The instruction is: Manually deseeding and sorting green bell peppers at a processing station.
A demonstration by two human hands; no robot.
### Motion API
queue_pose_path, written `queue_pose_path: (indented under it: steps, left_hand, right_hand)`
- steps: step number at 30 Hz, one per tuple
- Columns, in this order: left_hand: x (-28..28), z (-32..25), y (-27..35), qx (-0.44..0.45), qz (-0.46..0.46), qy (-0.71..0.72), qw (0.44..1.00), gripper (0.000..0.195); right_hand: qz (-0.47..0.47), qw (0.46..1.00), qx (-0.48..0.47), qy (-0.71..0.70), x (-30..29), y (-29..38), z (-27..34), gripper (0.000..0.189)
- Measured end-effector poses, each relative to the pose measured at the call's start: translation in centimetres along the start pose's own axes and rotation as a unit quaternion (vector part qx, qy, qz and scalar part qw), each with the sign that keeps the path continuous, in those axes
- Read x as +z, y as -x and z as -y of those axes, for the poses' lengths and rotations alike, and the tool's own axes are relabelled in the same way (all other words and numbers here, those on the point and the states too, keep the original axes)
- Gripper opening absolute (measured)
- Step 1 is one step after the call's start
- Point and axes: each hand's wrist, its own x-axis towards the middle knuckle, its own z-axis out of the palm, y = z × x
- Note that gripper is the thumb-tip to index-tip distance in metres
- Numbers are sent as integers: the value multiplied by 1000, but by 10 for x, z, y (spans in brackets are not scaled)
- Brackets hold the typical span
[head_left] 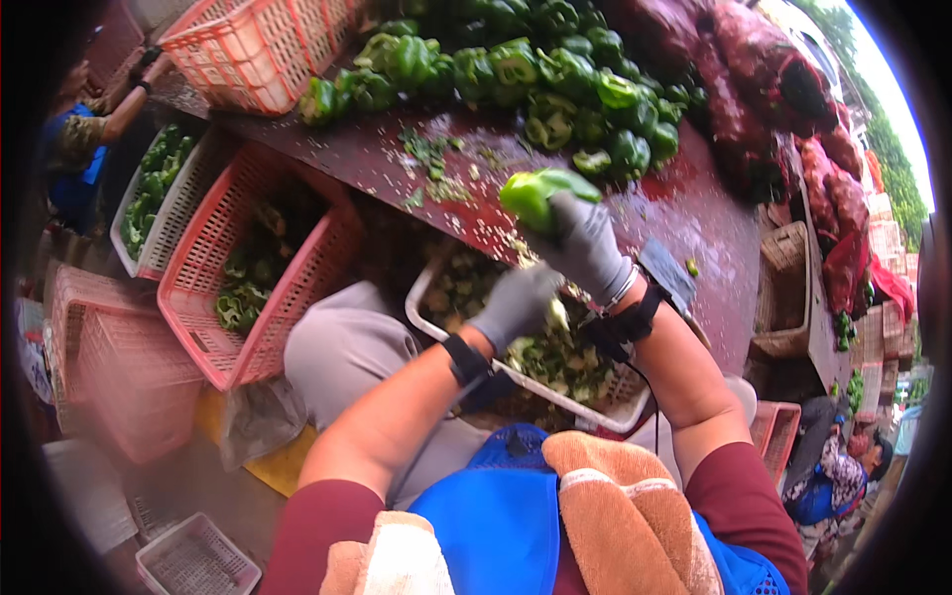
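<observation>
My right hand (591,242), in a grey glove, grips a green bell pepper (532,197) above the table's near edge. My left hand (517,305), also gloved, is just below and to the left, over a white plastic crate (428,290). Its fingers are curled and blurred, so whether they hold anything cannot be told. A pale pepper scrap (558,316) shows beside them. Pepper cores and trimmings (554,364) fill much of the crate. Many green peppers (513,67), some cut open, are heaped on the dark red table (468,216), with seeds scattered near its edge.
A pink crate (286,297) with pepper pieces and a white crate (186,190) of peppers stand left. An orange-pink crate (260,52) sits at upper left. Full red mesh sacks (766,59) lie at upper right. A grey flat block (666,271) rests near my right wrist. Other people are at both sides.
</observation>
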Motion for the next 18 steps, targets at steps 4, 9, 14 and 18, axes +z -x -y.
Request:
queue_pose_path:
  steps: [4, 9, 14, 18]
  left_hand:
    - [11, -18, 10, -115, 161, 90, 976, 45]
    - [-25, -16, 4, -145, 358, 141, 912, 50]
    - [-93, -55, -20, -136, 167, 50, 975, 42]
    - [-85, -55, -25, -61, 130, 38, 989, 43]
  right_hand:
    - [136, 989, -39, -35, 56, -96, 50, 29]
    - [244, 965, 6, -94, 114, -156, 67, 44]
    - [196, 913, 260, 244, 68, -80, -90, 45]
    - [273, 833, 326, 353, 26, 19, -170, 41]
